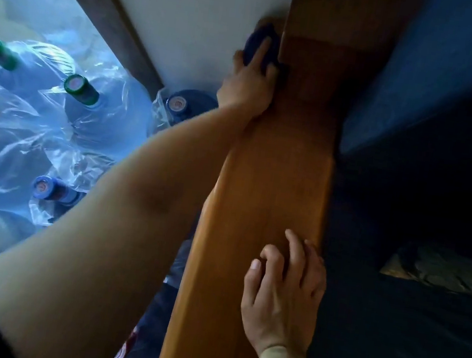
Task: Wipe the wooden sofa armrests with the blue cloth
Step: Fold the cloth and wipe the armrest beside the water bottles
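Observation:
A long wooden armrest (275, 169) runs from the bottom of the head view up to the top. My left hand (246, 84) reaches far along its left side and grips the dark blue cloth (255, 40) against the armrest's outer edge, close to the white wall. My index finger lies over the cloth. Nearer to me, my right hand (281, 288) rests on the armrest's top surface with its fingers loosely bent, holding nothing.
Several large water bottles (80, 90) wrapped in clear plastic stand on the floor left of the armrest. A white wall (190, 20) with a dark door frame (108, 18) rises behind. The dark blue sofa cushion (439, 86) fills the right side.

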The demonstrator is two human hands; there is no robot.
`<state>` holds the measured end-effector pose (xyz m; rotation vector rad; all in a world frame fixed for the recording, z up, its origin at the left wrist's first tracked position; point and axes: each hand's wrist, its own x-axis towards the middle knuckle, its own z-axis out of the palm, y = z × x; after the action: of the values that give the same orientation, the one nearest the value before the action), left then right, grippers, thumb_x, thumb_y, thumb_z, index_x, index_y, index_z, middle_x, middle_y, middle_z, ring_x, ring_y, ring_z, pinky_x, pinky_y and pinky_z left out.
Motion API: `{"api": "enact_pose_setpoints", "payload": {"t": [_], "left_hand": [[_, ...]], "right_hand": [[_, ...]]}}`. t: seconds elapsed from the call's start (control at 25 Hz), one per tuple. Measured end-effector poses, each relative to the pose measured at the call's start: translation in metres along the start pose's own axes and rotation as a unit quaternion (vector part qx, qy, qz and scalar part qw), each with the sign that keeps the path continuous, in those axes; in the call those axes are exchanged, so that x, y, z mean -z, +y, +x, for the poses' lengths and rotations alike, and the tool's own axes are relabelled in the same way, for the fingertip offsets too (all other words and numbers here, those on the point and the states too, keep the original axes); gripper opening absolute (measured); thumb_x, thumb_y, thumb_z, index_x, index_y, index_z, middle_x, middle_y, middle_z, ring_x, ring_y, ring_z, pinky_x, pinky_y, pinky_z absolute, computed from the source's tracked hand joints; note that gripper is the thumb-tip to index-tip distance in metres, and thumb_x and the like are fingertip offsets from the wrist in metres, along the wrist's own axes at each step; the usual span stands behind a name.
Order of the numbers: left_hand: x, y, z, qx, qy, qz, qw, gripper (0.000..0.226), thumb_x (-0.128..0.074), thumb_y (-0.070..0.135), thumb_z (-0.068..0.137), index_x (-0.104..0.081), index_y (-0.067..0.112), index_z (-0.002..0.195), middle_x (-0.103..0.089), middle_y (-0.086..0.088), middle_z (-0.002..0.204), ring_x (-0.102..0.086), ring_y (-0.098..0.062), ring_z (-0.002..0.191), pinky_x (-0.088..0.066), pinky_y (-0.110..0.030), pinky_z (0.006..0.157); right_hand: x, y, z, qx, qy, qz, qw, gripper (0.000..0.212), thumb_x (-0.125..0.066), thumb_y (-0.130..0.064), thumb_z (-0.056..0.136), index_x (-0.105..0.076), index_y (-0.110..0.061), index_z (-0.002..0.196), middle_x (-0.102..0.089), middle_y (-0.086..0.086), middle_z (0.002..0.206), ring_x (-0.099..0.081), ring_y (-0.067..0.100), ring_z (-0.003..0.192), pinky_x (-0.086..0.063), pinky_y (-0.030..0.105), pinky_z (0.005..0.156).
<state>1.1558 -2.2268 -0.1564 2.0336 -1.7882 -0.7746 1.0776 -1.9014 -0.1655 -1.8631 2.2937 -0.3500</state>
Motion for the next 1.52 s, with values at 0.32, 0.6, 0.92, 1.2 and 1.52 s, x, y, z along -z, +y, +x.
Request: {"api": "enact_pose_setpoints", "payload": {"t": [0.32, 0.6, 0.92, 1.2, 1.52], "left_hand": [[-0.008, -0.026, -0.060, -0.116, -0.013, 0.051, 0.992, 0.049, -0.034, 0.044, 0.098, -0.034, 0.046, 0.147, -0.009, 0.001, 0.166, -0.029, -0.040, 0.142, -0.040, -0.053, 0.108], [0.000, -0.085, -0.242, -0.265, -0.082, 0.203, 0.939, 0.051, -0.031, 0.054, 0.096, -0.032, 0.050, 0.147, -0.020, 0.005, 0.165, -0.007, -0.042, 0.150, -0.023, -0.065, 0.112], [-0.055, -0.009, -0.207, -0.257, -0.058, 0.230, 0.937, 0.049, -0.026, 0.050, 0.101, -0.026, 0.045, 0.150, -0.016, 0.005, 0.166, -0.003, -0.028, 0.154, -0.004, -0.063, 0.119], [-0.051, -0.092, -0.512, -0.343, -0.144, 0.284, 0.884, 0.053, -0.038, 0.052, 0.095, -0.033, 0.042, 0.147, -0.030, 0.002, 0.160, -0.002, -0.033, 0.153, -0.010, -0.064, 0.119], [-0.038, -0.123, -0.690, -0.187, -0.223, 0.276, 0.916, 0.077, -0.046, 0.054, 0.088, -0.017, 0.034, 0.157, -0.017, 0.004, 0.165, -0.004, -0.032, 0.153, -0.021, -0.059, 0.111]], "right_hand": [[-0.004, 0.010, 0.006, 0.007, -0.007, -0.020, 1.000, 0.028, -0.047, -0.036, 0.096, -0.052, -0.025, 0.121, -0.046, 0.010, 0.146, -0.034, 0.035, 0.137, -0.030, 0.058, 0.113], [0.009, 0.004, 0.002, -0.039, 0.011, 0.143, 0.989, 0.045, -0.048, -0.024, 0.081, -0.050, -0.019, 0.126, -0.046, 0.008, 0.147, -0.041, 0.030, 0.136, -0.033, 0.051, 0.113], [0.038, 0.033, 0.015, -0.156, 0.005, 0.516, 0.842, 0.067, -0.046, -0.005, 0.083, -0.033, -0.022, 0.146, -0.030, 0.004, 0.154, -0.036, 0.010, 0.133, -0.036, 0.026, 0.109], [0.059, 0.063, -0.113, -0.222, -0.324, 0.383, 0.836, 0.067, -0.042, -0.034, 0.099, -0.004, -0.047, 0.153, -0.036, 0.005, 0.154, -0.054, 0.026, 0.123, -0.044, 0.041, 0.100], [0.086, 0.072, -0.328, -0.183, -0.303, 0.292, 0.889, 0.066, -0.055, -0.044, 0.096, -0.026, -0.032, 0.154, -0.036, -0.003, 0.150, -0.044, 0.015, 0.135, -0.043, 0.032, 0.107]]}}
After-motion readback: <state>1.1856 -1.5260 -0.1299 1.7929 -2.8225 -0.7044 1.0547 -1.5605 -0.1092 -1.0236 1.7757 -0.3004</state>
